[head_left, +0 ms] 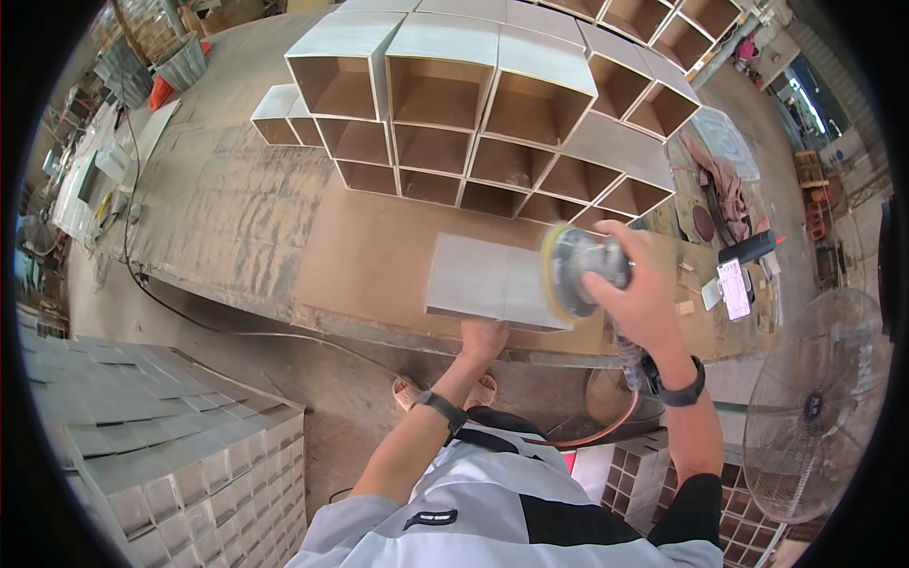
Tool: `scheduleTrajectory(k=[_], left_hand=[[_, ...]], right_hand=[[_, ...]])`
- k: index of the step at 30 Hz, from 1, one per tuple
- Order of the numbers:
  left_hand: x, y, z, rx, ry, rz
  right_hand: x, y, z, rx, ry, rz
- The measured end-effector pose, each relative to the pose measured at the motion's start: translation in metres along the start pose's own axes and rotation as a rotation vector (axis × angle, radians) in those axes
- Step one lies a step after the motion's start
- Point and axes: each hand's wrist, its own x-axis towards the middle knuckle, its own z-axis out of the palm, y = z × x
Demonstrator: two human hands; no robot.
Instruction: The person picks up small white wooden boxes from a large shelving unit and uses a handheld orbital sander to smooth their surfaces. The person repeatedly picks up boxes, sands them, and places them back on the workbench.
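Note:
A low white box (pixel 464 270) lies near the table's front edge, with a seam running across its top. At the box's near side is my left hand (pixel 485 338), its fingers curled in against the edge and partly hidden by it. My right hand (pixel 639 284) is wrapped round the body of an orbital sander (pixel 582 270). The sander is tilted, its yellowish pad turned toward the left and blurred, at the right end of the box. I cannot tell whether the pad touches it. A hose (pixel 615 421) runs down from the sander past my right forearm.
Stacked white open-fronted boxes (pixel 440 85) with brown insides stand behind on the worn table (pixel 218 208). To the right are a phone (pixel 734 289), a black cylinder (pixel 748 248), a cloth (pixel 720 175) and a large fan (pixel 812 407). More stacked boxes (pixel 189 483) fill the lower left.

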Motion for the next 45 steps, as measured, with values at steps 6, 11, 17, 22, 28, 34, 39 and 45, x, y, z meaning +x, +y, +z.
scheduleTrajectory(k=[6, 11, 17, 22, 28, 34, 39, 45], left_hand=[[0.013, 0.029, -0.022, -0.474, 0.212, -0.104], [0.010, 0.011, -0.008, -0.121, 0.249, 0.037], [0.017, 0.028, -0.001, -0.146, 0.225, -0.213], [-0.006, -0.005, 0.003, 0.236, -0.238, 0.022], [-0.002, 0.001, 0.011, -0.538, 0.170, -0.093], [0.002, 0.009, -0.004, -0.120, 0.072, 0.043], [-0.009, -0.007, 0.002, -0.065, 0.037, 0.031], [0.005, 0.017, -0.015, -0.544, 0.122, -0.064]], right_hand=[[0.020, -0.042, 0.080, -0.168, -0.231, -0.209], [0.039, -0.043, 0.122, -0.236, -0.285, -0.262], [0.073, -0.051, 0.126, -0.295, -0.373, -0.174], [0.092, -0.034, 0.130, -0.317, -0.248, -0.088], [0.033, -0.033, 0.113, -0.207, -0.275, -0.247], [0.016, 0.015, 0.074, -0.345, -0.140, 0.044], [0.024, 0.024, 0.059, -0.324, -0.160, 0.102], [-0.005, 0.008, 0.061, -0.366, -0.218, -0.086]])
